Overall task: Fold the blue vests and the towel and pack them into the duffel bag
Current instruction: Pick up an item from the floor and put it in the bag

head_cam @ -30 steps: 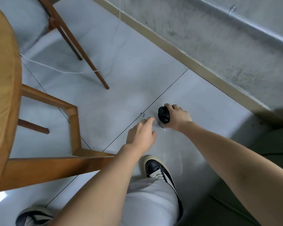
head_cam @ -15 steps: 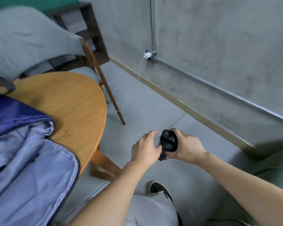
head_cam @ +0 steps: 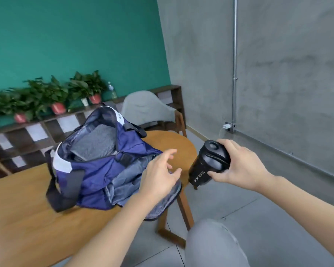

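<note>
A teal wall (head_cam: 75, 41) and a grey concrete wall (head_cam: 287, 74) are meeting in the corner of the room, and a round wooden table (head_cam: 27, 218) is standing in front of them on a grey tiled floor (head_cam: 258, 218). The blue duffel bag (head_cam: 96, 170) is lying on this table, near its right edge, with the top wide open. Something grey and ribbed (head_cam: 94, 144) is lying folded inside the main compartment, but I cannot tell which piece of cloth it is. A black strap (head_cam: 66, 189) is hanging down the near side of the bag. The left hand (head_cam: 158, 180) is hovering just over the open end pocket of the bag, with the fingers spread and a little bent, holding nothing. The right hand (head_cam: 239, 166) is gripping a black sport bottle (head_cam: 208, 162), with fingers and thumb curled around it; the bottle is tilting, beside the table edge and above the floor. A grey chair (head_cam: 145, 108) is standing behind the table, and potted plants (head_cam: 46, 97) are lining a dark shelf (head_cam: 37, 130) along the teal wall.
</note>
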`<action>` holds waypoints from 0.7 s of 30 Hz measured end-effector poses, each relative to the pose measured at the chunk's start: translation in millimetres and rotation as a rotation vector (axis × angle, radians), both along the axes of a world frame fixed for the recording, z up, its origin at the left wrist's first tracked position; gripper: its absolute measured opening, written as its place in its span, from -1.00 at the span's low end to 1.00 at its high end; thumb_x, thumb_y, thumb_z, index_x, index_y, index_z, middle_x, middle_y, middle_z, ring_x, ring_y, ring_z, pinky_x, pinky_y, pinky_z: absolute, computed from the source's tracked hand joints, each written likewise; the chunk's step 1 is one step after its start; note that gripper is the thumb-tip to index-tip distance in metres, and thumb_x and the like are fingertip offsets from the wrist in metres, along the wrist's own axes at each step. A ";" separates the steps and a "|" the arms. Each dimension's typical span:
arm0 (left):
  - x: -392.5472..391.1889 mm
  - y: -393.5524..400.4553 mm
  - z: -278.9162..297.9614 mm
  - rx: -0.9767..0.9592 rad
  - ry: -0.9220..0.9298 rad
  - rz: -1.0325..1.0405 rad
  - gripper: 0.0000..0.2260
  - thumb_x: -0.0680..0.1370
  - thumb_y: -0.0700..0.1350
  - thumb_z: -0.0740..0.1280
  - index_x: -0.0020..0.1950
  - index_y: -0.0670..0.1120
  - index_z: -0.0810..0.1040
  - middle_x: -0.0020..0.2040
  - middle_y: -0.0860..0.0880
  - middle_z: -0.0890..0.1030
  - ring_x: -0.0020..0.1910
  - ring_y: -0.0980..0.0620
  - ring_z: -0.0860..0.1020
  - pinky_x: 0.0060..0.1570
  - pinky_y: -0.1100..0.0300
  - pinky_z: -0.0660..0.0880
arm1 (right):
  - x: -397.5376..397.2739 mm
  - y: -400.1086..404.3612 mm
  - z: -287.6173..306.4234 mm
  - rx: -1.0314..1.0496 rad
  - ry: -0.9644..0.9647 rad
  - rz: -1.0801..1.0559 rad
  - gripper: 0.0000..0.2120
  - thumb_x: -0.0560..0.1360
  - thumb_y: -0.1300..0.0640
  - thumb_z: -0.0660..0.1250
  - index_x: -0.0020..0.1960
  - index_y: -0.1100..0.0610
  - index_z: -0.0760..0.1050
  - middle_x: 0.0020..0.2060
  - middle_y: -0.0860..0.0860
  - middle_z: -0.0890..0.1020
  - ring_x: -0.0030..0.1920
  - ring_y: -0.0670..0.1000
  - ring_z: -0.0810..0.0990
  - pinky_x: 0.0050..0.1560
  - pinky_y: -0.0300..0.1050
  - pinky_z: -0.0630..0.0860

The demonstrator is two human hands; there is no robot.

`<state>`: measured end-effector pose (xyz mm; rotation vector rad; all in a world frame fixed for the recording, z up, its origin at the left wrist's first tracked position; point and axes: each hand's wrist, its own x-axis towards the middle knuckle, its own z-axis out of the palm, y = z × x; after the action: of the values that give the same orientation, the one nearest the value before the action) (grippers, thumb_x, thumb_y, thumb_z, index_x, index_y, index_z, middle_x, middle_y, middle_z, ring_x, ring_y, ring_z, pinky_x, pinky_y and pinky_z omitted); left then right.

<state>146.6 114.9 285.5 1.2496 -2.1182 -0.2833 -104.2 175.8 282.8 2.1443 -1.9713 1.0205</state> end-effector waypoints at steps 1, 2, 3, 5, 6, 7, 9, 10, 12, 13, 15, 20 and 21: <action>18.7 0.5 7.9 -0.012 0.012 0.015 -0.51 0.50 0.01 0.47 0.40 0.21 0.44 0.17 0.21 0.58 -0.03 0.24 0.57 0.04 0.11 0.57 | 15.5 -1.4 9.9 -0.030 0.003 0.040 -0.19 0.20 -0.37 0.43 0.36 -0.15 0.29 0.23 -0.21 0.52 0.07 0.07 0.61 0.05 -0.03 0.53; 36.8 1.2 15.1 -0.025 0.027 0.033 -0.51 0.50 -0.01 0.48 0.40 0.18 0.46 0.17 0.19 0.60 -0.02 0.23 0.58 0.06 0.13 0.56 | 30.7 -3.3 19.0 -0.059 0.007 0.080 -0.19 0.20 -0.36 0.45 0.36 -0.15 0.29 0.24 -0.22 0.50 0.09 0.05 0.61 0.05 -0.03 0.54; 54.8 0.9 21.4 -0.049 0.031 0.052 -0.52 0.49 -0.04 0.48 0.39 0.15 0.48 0.17 0.16 0.61 0.01 0.21 0.58 0.09 0.14 0.54 | 46.1 -5.7 27.6 -0.081 0.014 0.115 -0.20 0.21 -0.35 0.46 0.37 -0.16 0.30 0.26 -0.23 0.48 0.11 0.02 0.61 0.04 -0.03 0.55; 87.6 -2.8 32.4 -0.122 -0.020 0.085 -0.55 0.48 -0.10 0.48 0.35 0.09 0.54 0.19 0.12 0.60 0.14 0.11 0.54 0.20 0.17 0.47 | 75.3 -11.7 41.8 -0.108 0.024 0.180 -0.21 0.21 -0.36 0.46 0.36 -0.20 0.28 0.27 -0.25 0.45 0.13 0.00 0.61 0.02 -0.03 0.56; 102.3 -6.5 37.4 -0.166 -0.066 0.096 -0.57 0.47 -0.11 0.49 0.32 0.08 0.58 0.22 0.10 0.58 0.21 0.06 0.49 0.26 0.16 0.42 | 88.8 -16.3 46.8 -0.117 0.033 0.211 -0.20 0.21 -0.37 0.45 0.36 -0.21 0.27 0.28 -0.26 0.44 0.13 0.00 0.61 0.02 -0.03 0.56; 115.7 -12.5 41.2 -0.195 -0.121 0.107 -0.60 0.45 -0.11 0.51 0.28 0.09 0.61 0.25 0.07 0.54 0.26 0.01 0.43 0.31 0.12 0.38 | 101.2 -21.5 50.4 -0.122 0.048 0.237 -0.19 0.20 -0.37 0.45 0.37 -0.21 0.26 0.29 -0.25 0.43 0.14 0.00 0.60 0.03 -0.03 0.56; 135.0 -25.1 48.4 -0.145 -0.226 0.141 -0.67 0.45 -0.05 0.52 0.20 0.16 0.65 0.34 0.01 0.43 0.34 -0.06 0.31 0.39 0.02 0.30 | 121.1 -33.8 53.7 -0.116 0.078 0.278 -0.17 0.20 -0.39 0.44 0.39 -0.19 0.28 0.29 -0.25 0.42 0.16 -0.01 0.59 0.05 -0.03 0.57; 140.5 -31.4 51.6 -0.089 -0.266 0.148 -0.69 0.46 -0.01 0.51 0.18 0.19 0.65 0.38 -0.01 0.38 0.37 -0.09 0.28 0.41 -0.01 0.28 | 128.6 -40.5 53.7 -0.105 0.089 0.297 -0.17 0.20 -0.39 0.43 0.39 -0.18 0.29 0.27 -0.24 0.43 0.16 -0.02 0.59 0.05 -0.03 0.57; 143.9 -43.4 56.7 0.024 -0.309 0.129 -0.71 0.47 0.03 0.50 0.18 0.22 0.65 0.40 -0.04 0.35 0.39 -0.12 0.29 0.41 -0.04 0.29 | 138.8 -53.2 51.2 -0.076 0.105 0.329 -0.16 0.21 -0.42 0.42 0.40 -0.17 0.29 0.26 -0.24 0.43 0.14 -0.01 0.59 0.03 -0.03 0.57; 143.2 -48.8 59.0 0.067 -0.335 0.131 -0.71 0.48 0.05 0.49 0.18 0.23 0.65 0.38 -0.06 0.36 0.39 -0.12 0.32 0.40 -0.05 0.32 | 141.7 -59.0 48.7 -0.063 0.108 0.340 -0.16 0.21 -0.42 0.41 0.40 -0.17 0.28 0.26 -0.24 0.43 0.14 -0.01 0.59 0.03 -0.03 0.57; 138.1 -60.5 62.4 0.108 -0.453 0.184 -0.72 0.49 0.09 0.46 0.19 0.24 0.64 0.29 -0.06 0.43 0.34 -0.15 0.39 0.33 -0.08 0.34 | 144.5 -68.8 41.9 -0.043 0.096 0.350 -0.16 0.22 -0.44 0.40 0.40 -0.18 0.27 0.27 -0.26 0.42 0.14 -0.04 0.58 0.04 -0.05 0.57; 123.6 -82.1 65.2 0.226 -0.543 0.173 -0.75 0.49 0.03 0.47 0.16 0.16 0.67 0.16 0.08 0.63 0.23 -0.06 0.46 0.25 -0.06 0.29 | 143.9 -80.7 29.6 -0.007 0.017 0.356 -0.17 0.23 -0.40 0.44 0.41 -0.24 0.24 0.29 -0.31 0.40 0.17 -0.09 0.56 0.09 -0.11 0.54; 124.4 -84.6 66.3 0.249 -0.554 0.150 -0.76 0.48 -0.01 0.48 0.14 0.15 0.68 0.10 0.10 0.64 0.18 -0.02 0.49 0.24 -0.01 0.33 | 143.5 -82.5 30.0 -0.006 0.018 0.360 -0.16 0.23 -0.40 0.44 0.42 -0.25 0.23 0.30 -0.31 0.40 0.18 -0.09 0.56 0.10 -0.12 0.53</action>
<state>271.0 30.3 351.8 1.7860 -2.4817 -0.1466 39.3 93.3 312.8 2.5540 -1.6040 1.0388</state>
